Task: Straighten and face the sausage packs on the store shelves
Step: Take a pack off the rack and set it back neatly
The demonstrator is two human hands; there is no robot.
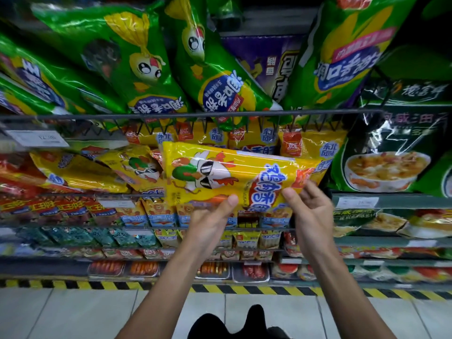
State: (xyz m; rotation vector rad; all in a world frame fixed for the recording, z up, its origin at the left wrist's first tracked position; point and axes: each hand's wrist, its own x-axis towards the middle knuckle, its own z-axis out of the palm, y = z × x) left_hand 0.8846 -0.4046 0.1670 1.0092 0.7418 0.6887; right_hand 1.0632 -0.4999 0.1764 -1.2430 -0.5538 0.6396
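The glossy yellow plastic sausage pack printed with a sunglasses-wearing rooster [234, 177] lay sideways before the wire shelf rail [195, 115], under green packs [137, 69]. The left hand [210, 221] and right hand [310, 214] pinched its lower edge, thumbs in front.

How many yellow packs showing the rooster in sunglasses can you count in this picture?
2. One large yellow pack is held sideways by the left hand and right hand; a second pack lies on the shelf to its left. Others may be hidden behind.
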